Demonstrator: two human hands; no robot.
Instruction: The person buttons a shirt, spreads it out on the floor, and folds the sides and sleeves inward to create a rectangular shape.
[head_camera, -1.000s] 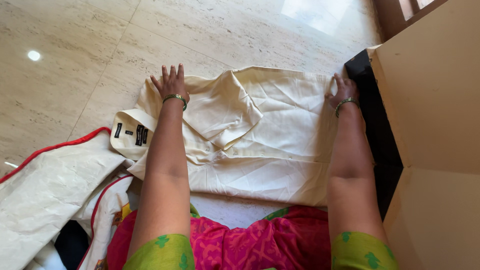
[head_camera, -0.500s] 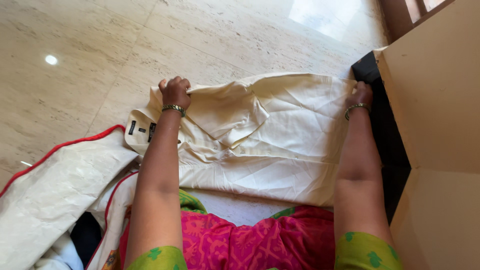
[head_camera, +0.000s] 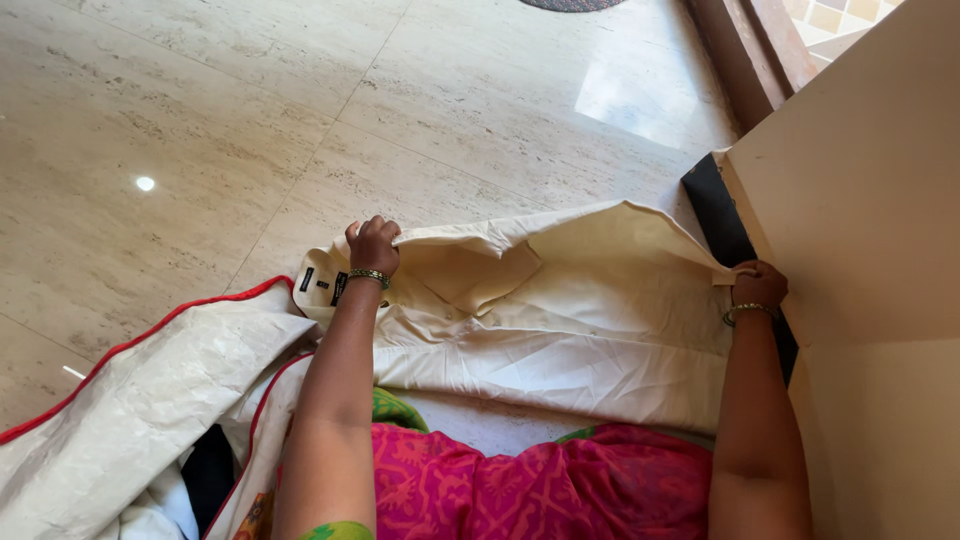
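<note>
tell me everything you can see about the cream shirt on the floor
The cream shirt looks like thin, creased woven cloth. Its collar, with dark labels inside, lies at the left end. It is spread on the marble floor, its far edge lifted toward the person. The left hand grips that edge near the collar, the right hand grips it at the other end.
</note>
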